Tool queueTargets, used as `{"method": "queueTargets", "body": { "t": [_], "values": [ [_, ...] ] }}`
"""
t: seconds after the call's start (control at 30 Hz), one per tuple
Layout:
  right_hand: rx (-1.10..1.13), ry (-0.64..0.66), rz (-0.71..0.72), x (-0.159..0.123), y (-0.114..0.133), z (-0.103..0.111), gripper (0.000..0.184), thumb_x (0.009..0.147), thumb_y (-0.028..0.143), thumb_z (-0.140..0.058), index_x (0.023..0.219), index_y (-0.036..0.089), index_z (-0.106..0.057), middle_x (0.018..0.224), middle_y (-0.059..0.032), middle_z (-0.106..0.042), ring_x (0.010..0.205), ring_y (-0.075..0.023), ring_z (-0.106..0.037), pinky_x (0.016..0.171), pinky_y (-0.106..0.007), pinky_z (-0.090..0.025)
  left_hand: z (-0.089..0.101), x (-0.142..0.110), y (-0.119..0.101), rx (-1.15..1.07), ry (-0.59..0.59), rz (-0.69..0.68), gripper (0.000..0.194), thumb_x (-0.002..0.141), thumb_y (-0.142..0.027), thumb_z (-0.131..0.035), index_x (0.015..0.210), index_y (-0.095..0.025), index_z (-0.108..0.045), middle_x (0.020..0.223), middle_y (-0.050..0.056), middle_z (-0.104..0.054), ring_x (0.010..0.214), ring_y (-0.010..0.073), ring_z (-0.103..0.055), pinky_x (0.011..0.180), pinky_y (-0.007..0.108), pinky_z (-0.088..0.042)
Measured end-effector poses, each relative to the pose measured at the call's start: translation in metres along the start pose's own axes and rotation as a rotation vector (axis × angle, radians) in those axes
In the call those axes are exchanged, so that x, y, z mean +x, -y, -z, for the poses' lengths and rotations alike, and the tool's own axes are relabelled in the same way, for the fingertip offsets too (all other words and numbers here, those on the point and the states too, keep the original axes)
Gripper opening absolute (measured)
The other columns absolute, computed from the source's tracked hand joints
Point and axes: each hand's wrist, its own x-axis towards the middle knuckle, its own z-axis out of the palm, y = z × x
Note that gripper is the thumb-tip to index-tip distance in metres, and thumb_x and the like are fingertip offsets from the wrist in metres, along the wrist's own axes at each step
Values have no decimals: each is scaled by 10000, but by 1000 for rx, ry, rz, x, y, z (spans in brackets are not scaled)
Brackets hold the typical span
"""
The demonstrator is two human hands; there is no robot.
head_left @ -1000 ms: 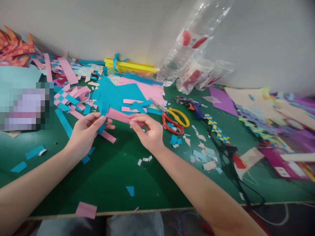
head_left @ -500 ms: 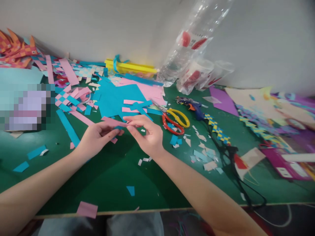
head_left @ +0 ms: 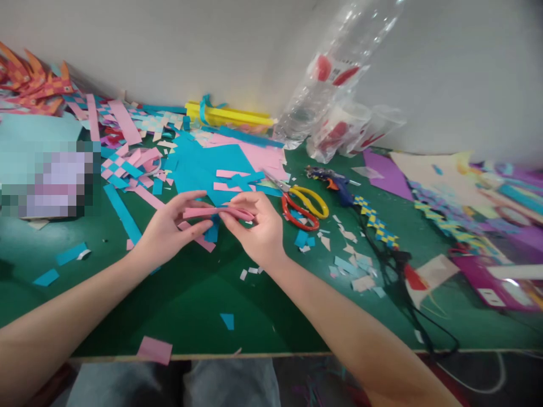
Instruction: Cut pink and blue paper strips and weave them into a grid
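Note:
A pink paper strip [head_left: 197,213] with a blue paper strip [head_left: 214,230] hanging at its middle is held above the green table. My right hand [head_left: 261,229] pinches the pink strip between thumb and fingers, and its right part lies folded or doubled inside that hand. My left hand [head_left: 169,223] is curved around the strip's left end, thumb and fingers apart. Its thumb tip is close to the blue strip; whether they touch I cannot tell. Below the left thumb another pink strip [head_left: 203,242] shows. Scissors [head_left: 303,206] with red and yellow handles lie to the right of my right hand.
Blue paper [head_left: 195,164] and a woven pink-and-blue piece [head_left: 123,169] lie beyond my hands. A glue gun [head_left: 339,189] with its cord, paper scraps [head_left: 356,263] and a magenta case [head_left: 487,282] are at right. Plastic-wrapped cups [head_left: 339,130] lean against the wall.
My left fingers have spread apart from their pinch on the pink strip. The strip now reaches further into my right hand, with the blue strip hanging lower.

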Motion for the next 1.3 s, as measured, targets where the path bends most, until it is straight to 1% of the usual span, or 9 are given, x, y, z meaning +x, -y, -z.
{"method": "queueTargets", "body": {
  "t": [0.07,0.17,0.27,0.37,0.5,0.77,0.93,1.07,1.3],
  "values": [
    [-41,18,-23,1,0,1,202,794,219,-700,955,245,-582,917,4,-737,867,-176,-728,828,-348,-591,4,0,-2,-9,-48,0,557,764,-360,-755,1275,-206,-595,1040,75,-743,928,225,-712,742,286,-595],
    [-51,68,-61,1,1,1,247,789,250,-707,1005,253,-588,910,-2,-740,900,-192,-724,847,-368,-585,8,0,-7,75,-69,16,230,804,-376,-712,965,-214,-744,856,40,-763,827,207,-722,753,291,-591],
    [-6,88,-123,1,-1,-1,465,740,349,-762,1146,260,-555,1020,-37,-727,991,-222,-700,879,-402,-572,9,1,-8,105,-95,33,176,822,-383,-691,779,-227,-761,744,21,-751,750,193,-717,733,288,-583],
    [82,118,-231,2,-7,-4,557,703,418,-787,1179,229,-569,1070,-73,-715,975,-227,-696,869,-407,-569,8,3,-6,-10,-147,51,172,807,-387,-714,806,-220,-757,757,27,-752,740,184,-717,712,277,-584],
    [157,203,-368,5,-14,-5,297,732,427,-755,894,189,-683,863,-53,-746,832,-204,-713,792,-383,-578,7,6,0,-147,-186,74,222,793,-398,-722,823,-178,-729,816,59,-757,721,196,-718,717,319,-602],
    [250,-56,-270,14,-20,2,130,791,329,-688,836,210,-658,781,-9,-717,702,-145,-682,681,-316,-560,11,4,1,-193,-152,85,275,816,-424,-712,908,-166,-687,852,60,-750,729,185,-713,761,333,-600],
    [316,-89,-243,14,-22,4,127,816,329,-671,860,216,-632,735,10,-694,634,-119,-648,663,-302,-552,11,2,-2,-86,-135,43,278,832,-432,-694,962,-186,-685,979,73,-736,943,228,-697,869,343,-555],
    [319,12,-244,12,-16,5,151,807,354,-685,844,214,-641,676,24,-679,540,-93,-585,563,-267,-511,13,3,0,-26,-152,-86,333,891,-448,-615,1114,-202,-645,1211,85,-659,1119,242,-622,986,369,-487],
    [228,267,-227,8,-7,5,180,806,366,-687,832,190,-664,600,22,-662,526,-97,-595,537,-251,-504,10,-2,-8,-54,-31,-56,360,839,-504,-656,1046,-212,-698,961,60,-741,916,229,-697,771,294,-559]
  ]
}}
